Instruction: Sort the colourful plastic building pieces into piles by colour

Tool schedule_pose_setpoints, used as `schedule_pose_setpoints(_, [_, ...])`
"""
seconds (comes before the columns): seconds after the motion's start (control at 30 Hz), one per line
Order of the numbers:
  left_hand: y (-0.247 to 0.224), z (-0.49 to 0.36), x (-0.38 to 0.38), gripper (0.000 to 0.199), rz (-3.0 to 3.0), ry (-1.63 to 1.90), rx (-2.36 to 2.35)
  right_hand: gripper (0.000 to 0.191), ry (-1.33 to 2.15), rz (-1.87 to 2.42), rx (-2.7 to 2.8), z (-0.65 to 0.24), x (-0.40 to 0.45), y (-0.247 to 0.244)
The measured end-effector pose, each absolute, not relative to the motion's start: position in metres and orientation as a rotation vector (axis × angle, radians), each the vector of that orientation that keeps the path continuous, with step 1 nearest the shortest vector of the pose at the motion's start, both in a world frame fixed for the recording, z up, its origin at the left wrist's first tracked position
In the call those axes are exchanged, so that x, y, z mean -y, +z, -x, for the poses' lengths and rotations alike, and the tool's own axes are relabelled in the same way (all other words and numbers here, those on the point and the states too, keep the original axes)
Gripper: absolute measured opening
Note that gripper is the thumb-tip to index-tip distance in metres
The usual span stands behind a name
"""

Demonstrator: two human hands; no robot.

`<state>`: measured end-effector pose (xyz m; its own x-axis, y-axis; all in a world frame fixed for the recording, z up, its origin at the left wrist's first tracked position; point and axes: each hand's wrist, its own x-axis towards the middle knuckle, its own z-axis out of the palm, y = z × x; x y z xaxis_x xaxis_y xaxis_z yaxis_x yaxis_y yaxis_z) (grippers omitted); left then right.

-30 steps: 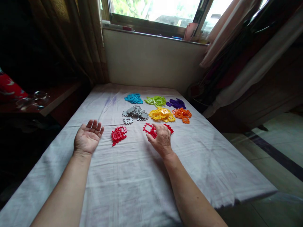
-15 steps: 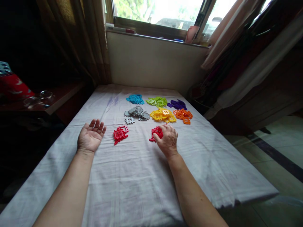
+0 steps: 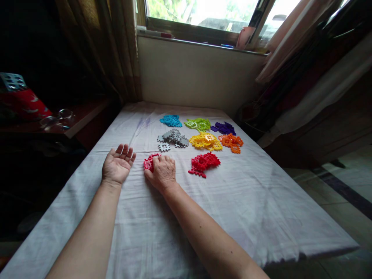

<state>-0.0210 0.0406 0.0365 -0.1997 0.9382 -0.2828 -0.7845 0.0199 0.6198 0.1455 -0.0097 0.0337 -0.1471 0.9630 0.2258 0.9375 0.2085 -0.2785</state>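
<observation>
The curled right hand covers the near-right part of the flat red notched plastic pieces at near left (its grip and their long axis I can't tell), while the left hand lies palm-up, loosely spread.

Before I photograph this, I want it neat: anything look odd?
Red looks oddly split: the left red pile is partly under the right hand, the right red pile lies apart; yellow pieces form one pile.

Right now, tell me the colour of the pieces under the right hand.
Red: the pieces under the right hand, best seen in the head view.
</observation>
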Motion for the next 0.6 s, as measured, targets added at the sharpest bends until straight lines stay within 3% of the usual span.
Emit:
schedule_pose_setpoints(0.27, [0.034, 0.023, -0.042, 0.020, -0.290, 1.583, -0.833, 0.036, 0.103, 1.700, 2.073, -0.174, 0.019, 0.031])
schedule_pose_setpoints(0.6, [0.038, 0.019, -0.039, 0.025, -0.277, 1.582, -0.856, 0.040, -0.194, 2.083, 1.436, -0.321, 0.035, 0.028])
